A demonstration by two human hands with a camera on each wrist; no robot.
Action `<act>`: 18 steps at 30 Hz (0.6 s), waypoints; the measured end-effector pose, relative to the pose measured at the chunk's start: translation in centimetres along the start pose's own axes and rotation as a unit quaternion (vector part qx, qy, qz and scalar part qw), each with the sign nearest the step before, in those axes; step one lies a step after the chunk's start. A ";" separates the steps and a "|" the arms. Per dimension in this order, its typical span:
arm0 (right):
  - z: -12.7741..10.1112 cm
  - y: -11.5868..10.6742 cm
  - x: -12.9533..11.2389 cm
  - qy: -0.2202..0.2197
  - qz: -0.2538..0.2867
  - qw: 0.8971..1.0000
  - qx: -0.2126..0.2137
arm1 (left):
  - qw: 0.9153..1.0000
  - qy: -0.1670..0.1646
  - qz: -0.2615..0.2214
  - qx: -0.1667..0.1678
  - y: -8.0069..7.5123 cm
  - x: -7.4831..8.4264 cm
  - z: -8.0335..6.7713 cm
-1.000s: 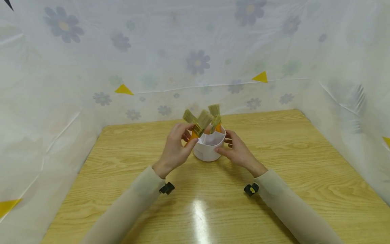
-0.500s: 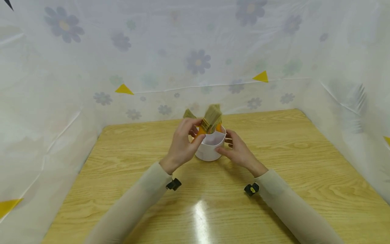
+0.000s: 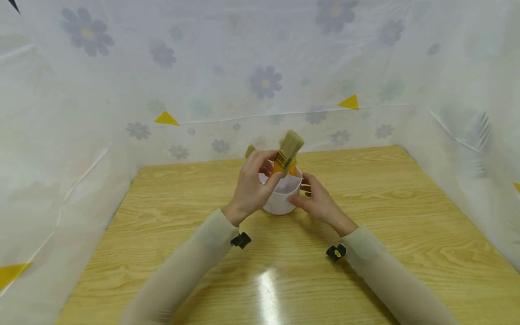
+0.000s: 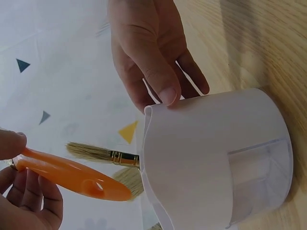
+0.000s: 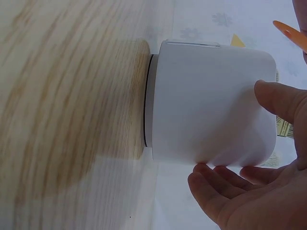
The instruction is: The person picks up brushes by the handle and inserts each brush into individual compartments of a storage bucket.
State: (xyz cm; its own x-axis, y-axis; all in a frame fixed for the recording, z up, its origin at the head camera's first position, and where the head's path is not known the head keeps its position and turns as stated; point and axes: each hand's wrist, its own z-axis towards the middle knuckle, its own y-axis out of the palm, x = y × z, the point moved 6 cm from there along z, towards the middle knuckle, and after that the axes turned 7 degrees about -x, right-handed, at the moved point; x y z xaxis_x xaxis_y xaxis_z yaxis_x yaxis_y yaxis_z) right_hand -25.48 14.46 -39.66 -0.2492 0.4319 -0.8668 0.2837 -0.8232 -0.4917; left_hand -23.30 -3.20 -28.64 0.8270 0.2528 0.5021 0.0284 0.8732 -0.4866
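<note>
My left hand (image 3: 253, 186) pinches a paintbrush (image 3: 291, 144) near its metal band, bristles up and leaning right. In the left wrist view its orange handle (image 4: 72, 176) hangs free above the rim of a white round divided holder (image 3: 280, 204). Thumb and fingers of my right hand (image 3: 318, 201) grip that holder at its right side, while it stands upright on the table. Another paintbrush (image 4: 93, 152) rises out of the holder, with more bristles behind it. A further bristle tip (image 3: 250, 150) shows beyond my left hand, which hides the rest.
The wood-grain table (image 3: 174, 198) surrounds the holder on all sides. Whitish flowered sheeting (image 3: 219, 81) walls off the back and both sides, with yellow triangles (image 3: 349, 102) on it. Dark wrist devices (image 3: 336, 253) sit at both cuffs.
My left hand has moved right with the paintbrush, from the holder's left side to over its back part, and the bristles now stand higher. My right hand keeps its place on the holder.
</note>
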 end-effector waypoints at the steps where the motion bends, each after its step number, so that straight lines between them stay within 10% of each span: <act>1: 0.0 0.0 0.0 0.000 0.000 1.000 0.000 | 1.000 0.002 -0.005 0.003 0.0 0.0 0.1; 14: 0.0 0.0 -0.1 -0.001 0.001 1.000 -0.003 | 0.999 0.002 -0.035 0.016 1.0 -0.1 1.1; 18: 0.0 0.0 -0.1 -0.002 0.000 1.000 -0.004 | 0.998 0.025 -0.051 0.035 0.4 2.2 1.8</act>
State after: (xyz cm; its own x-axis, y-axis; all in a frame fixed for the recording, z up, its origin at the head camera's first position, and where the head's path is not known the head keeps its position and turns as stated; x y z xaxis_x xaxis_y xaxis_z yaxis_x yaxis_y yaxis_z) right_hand -25.45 14.49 -39.59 -0.2522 0.4314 -0.8662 0.2902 -0.8202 -0.4929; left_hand -22.45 -1.55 -26.48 0.8487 0.1422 0.5093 0.0761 0.9203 -0.3837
